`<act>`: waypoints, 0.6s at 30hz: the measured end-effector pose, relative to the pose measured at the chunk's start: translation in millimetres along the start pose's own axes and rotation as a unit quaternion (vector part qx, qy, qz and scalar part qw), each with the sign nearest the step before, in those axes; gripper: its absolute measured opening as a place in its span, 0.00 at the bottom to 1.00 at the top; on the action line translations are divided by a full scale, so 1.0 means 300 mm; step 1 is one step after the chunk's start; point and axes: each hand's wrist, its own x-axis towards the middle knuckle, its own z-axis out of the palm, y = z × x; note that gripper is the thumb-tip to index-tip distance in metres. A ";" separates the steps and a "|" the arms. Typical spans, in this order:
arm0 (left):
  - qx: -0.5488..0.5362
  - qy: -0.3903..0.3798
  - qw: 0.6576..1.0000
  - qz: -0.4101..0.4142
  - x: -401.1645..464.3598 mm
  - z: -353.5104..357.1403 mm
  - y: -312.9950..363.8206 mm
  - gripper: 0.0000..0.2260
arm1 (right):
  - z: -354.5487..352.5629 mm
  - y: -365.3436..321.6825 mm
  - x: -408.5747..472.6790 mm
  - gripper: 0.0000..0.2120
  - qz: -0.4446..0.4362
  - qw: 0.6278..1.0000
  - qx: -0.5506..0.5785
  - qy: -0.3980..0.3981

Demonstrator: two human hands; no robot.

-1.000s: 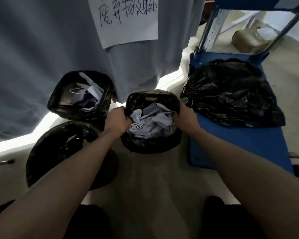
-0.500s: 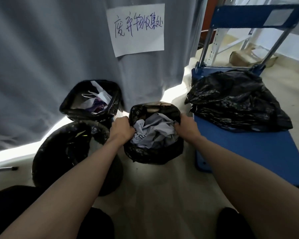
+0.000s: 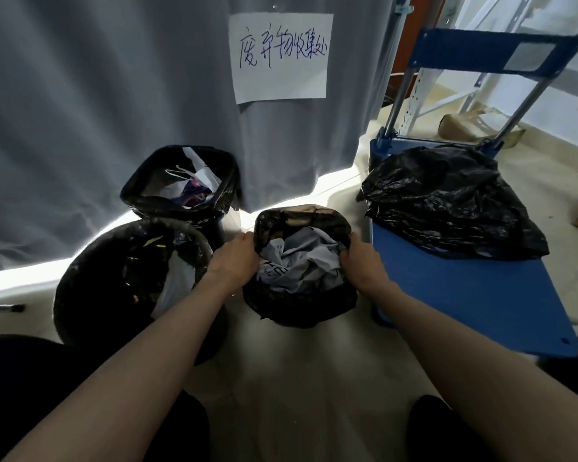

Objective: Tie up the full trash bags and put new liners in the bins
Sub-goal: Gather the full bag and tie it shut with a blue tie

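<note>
A small bin lined with a black trash bag stands on the floor in the middle, stuffed with crumpled grey-white paper. My left hand grips the bag's left rim and my right hand grips its right rim. The bag's mouth stands open between them. Two more black-lined bins stand to the left: a large round bin near me and a square bin behind it with paper inside.
A blue platform cart stands to the right with a filled black bag on its deck. A grey curtain with a handwritten paper sign hangs behind the bins. My dark shoes show at the bottom edge.
The view has tilted up and back, so the bins sit lower in frame. Both hands stay on the middle bag's rim, and the rim is now lifted slightly off the bin.
</note>
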 end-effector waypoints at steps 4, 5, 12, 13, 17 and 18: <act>0.026 -0.003 0.999 0.043 0.000 0.000 -0.055 0.12 | 0.012 -0.017 0.000 0.12 -0.010 1.000 -0.010 0.000; 0.032 0.006 0.999 0.040 -0.004 0.006 -0.056 0.12 | 0.015 -0.023 0.001 0.12 -0.015 1.000 -0.019 -0.001; 0.017 0.009 1.000 0.014 -0.026 0.024 -0.046 0.15 | -0.017 -0.003 -0.026 0.13 -0.094 0.971 -0.218 0.015; 0.007 0.004 1.000 0.016 -0.030 0.026 -0.055 0.15 | -0.025 0.004 -0.041 0.14 -0.108 0.965 -0.238 0.012; -0.066 0.010 0.998 0.012 -0.065 0.035 -0.069 0.20 | -0.037 0.040 -0.107 0.12 -0.151 0.951 -0.269 0.023; -0.112 0.017 0.994 -0.005 -0.078 0.038 -0.062 0.21 | -0.037 0.046 -0.119 0.11 -0.133 0.962 -0.239 0.026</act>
